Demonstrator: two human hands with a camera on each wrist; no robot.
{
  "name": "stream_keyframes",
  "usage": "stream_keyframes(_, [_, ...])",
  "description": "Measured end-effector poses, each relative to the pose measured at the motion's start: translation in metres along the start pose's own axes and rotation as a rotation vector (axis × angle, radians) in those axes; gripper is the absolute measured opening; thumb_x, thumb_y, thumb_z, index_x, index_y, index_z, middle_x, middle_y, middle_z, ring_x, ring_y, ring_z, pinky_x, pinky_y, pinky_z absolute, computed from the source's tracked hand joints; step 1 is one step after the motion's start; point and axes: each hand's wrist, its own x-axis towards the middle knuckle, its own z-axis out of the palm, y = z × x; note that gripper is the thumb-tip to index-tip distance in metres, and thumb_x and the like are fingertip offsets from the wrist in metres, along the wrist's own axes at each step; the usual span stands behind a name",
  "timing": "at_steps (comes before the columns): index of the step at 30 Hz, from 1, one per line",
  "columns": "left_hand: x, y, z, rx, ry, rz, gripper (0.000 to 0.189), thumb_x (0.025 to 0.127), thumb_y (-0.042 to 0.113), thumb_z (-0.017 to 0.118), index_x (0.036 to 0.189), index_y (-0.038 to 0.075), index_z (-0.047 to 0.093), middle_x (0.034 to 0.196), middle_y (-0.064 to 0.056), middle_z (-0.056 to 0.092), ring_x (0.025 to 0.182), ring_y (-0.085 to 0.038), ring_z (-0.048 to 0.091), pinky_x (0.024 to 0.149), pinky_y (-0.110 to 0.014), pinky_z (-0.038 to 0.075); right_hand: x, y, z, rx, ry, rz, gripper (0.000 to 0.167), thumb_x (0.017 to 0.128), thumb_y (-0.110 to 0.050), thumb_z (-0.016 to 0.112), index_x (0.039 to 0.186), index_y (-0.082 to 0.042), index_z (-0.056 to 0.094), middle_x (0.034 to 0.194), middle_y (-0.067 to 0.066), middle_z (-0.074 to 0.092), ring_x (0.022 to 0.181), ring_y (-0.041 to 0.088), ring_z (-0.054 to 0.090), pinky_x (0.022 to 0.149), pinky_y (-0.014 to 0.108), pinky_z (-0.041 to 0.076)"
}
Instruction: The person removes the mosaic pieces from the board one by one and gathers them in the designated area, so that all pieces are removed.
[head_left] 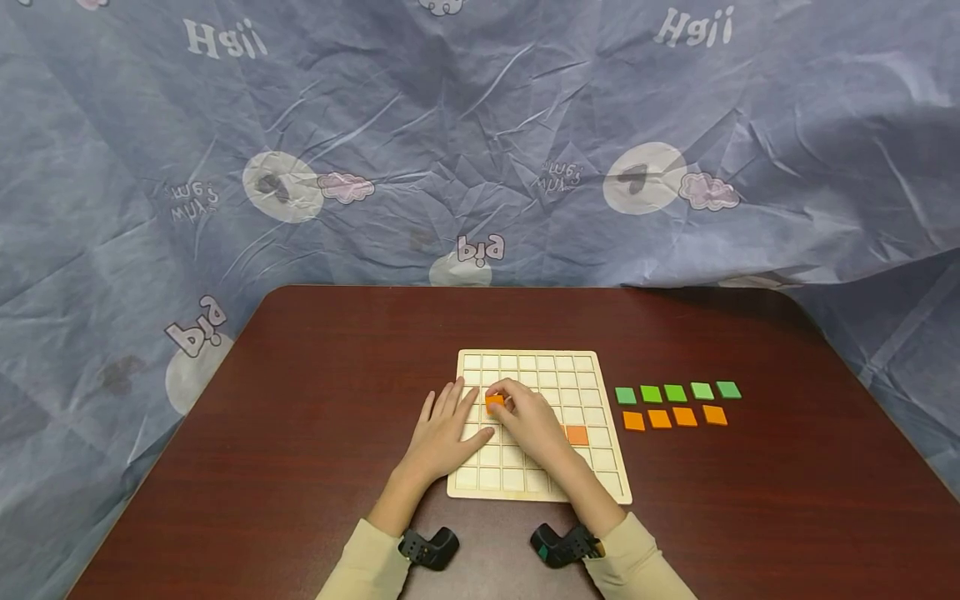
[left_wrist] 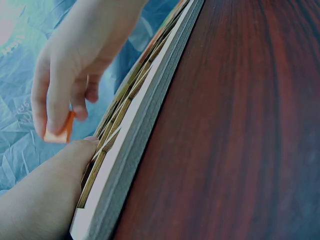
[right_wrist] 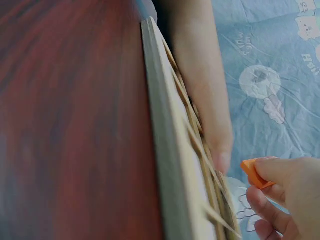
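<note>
A pale wooden grid board [head_left: 525, 493] with square cells lies on the table. My left hand [head_left: 442, 433] rests on the board's left edge, fingers spread and thumb pointing right. Over the left-middle cells, my right hand [head_left: 528, 417] pinches an orange square tile [head_left: 494, 403] between thumb and fingers. Both wrist views show this orange tile [right_wrist: 256, 173] held tilted above the board, apart from its surface. A darker orange tile [head_left: 577, 435] sits in a cell right of the right wrist, and the forearm hides cells beside it.
Right of the board, a row of several green tiles [head_left: 674, 392] lies behind a row of several orange tiles [head_left: 684, 417]. The dark reddish wooden table [head_left: 337, 400] has rounded far corners. A blue-grey printed cloth [head_left: 420, 125] hangs behind it. Black wrist devices are strapped to both wrists.
</note>
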Motion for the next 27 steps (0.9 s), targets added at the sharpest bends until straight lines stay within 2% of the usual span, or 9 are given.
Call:
stream_keyframes(5, [-0.001, 0.0, -0.001, -0.016, 0.005, 0.006, 0.07, 0.088, 0.058, 0.039, 0.145, 0.019, 0.026, 0.153, -0.008, 0.015, 0.141, -0.025, 0.014, 0.114, -0.048, 0.006, -0.002, 0.006, -0.017, 0.046, 0.017, 0.032, 0.014, 0.088, -0.025, 0.059, 0.102, -0.021, 0.06, 0.098, -0.003, 0.062, 0.077, 0.01, 0.056, 0.063, 0.025, 0.045])
stream_keyframes(12, [-0.001, 0.0, -0.001, -0.029, -0.005, 0.012, 0.071, 0.088, 0.058, 0.038, 0.146, 0.02, 0.022, 0.154, -0.006, 0.013, 0.142, -0.023, 0.011, 0.114, -0.046, 0.004, -0.013, 0.026, -0.048, 0.031, 0.078, 0.042, 0.018, 0.088, -0.02, 0.059, 0.106, -0.018, 0.061, 0.102, -0.001, 0.061, 0.077, 0.013, 0.055, 0.06, 0.022, 0.044])
stream_keyframes(18, [-0.001, 0.001, -0.002, -0.037, 0.0, 0.023, 0.07, 0.089, 0.058, 0.038, 0.146, 0.019, 0.023, 0.154, -0.008, 0.013, 0.142, -0.025, 0.012, 0.114, -0.048, 0.005, -0.025, 0.045, -0.073, -0.012, 0.14, 0.054, 0.018, 0.088, -0.015, 0.059, 0.106, -0.014, 0.061, 0.101, 0.002, 0.061, 0.079, 0.014, 0.055, 0.062, 0.022, 0.044])
stream_keyframes(25, [-0.002, 0.001, -0.003, -0.035, 0.004, 0.02, 0.071, 0.088, 0.058, 0.038, 0.145, 0.019, 0.023, 0.153, -0.008, 0.014, 0.142, -0.025, 0.013, 0.114, -0.048, 0.005, -0.036, 0.064, -0.098, -0.109, 0.222, 0.043, 0.017, 0.087, -0.011, 0.06, 0.103, -0.012, 0.062, 0.087, 0.003, 0.056, 0.072, 0.013, 0.045, 0.056, 0.02, 0.038])
stream_keyframes(27, [-0.002, 0.001, -0.004, -0.038, 0.006, 0.019, 0.071, 0.088, 0.058, 0.038, 0.145, 0.018, 0.024, 0.153, -0.008, 0.014, 0.142, -0.025, 0.013, 0.114, -0.048, 0.005, -0.039, 0.07, -0.106, -0.135, 0.249, 0.031, 0.017, 0.086, -0.01, 0.06, 0.103, -0.012, 0.062, 0.088, 0.003, 0.056, 0.073, 0.01, 0.045, 0.056, 0.02, 0.038])
